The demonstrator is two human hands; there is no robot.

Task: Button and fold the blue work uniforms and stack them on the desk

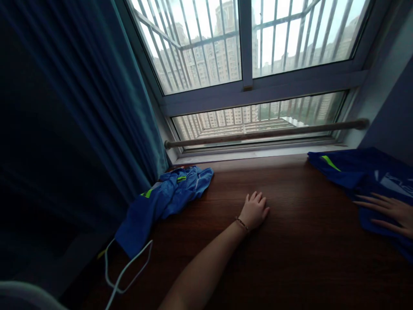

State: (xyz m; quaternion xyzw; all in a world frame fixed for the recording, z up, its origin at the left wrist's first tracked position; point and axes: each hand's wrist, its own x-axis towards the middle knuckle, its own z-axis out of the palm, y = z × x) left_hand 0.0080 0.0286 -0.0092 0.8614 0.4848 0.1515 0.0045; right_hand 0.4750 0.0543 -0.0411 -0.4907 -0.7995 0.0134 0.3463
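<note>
My left hand [254, 212] lies palm down on the dark brown wooden surface [290, 258], its fingers slightly bent and holding nothing. A beaded bracelet [241, 223] circles that wrist. At the right edge, my right hand [392, 213] rests flat with fingers spread on a dark blue garment [351, 176]. This garment has a lime-green stripe and a pale print, and part of it runs out of view. Left of my left hand, apart from it, a crumpled blue garment [167, 193] with lime-green stripes lies beside the curtain.
A white cable [121, 280] loops at the lower left. The blue curtain [129, 107] hangs along the left side. At the back, a horizontal rail [267, 134] crosses before the barred window [247, 43]. A wall [390, 107] stands on the right.
</note>
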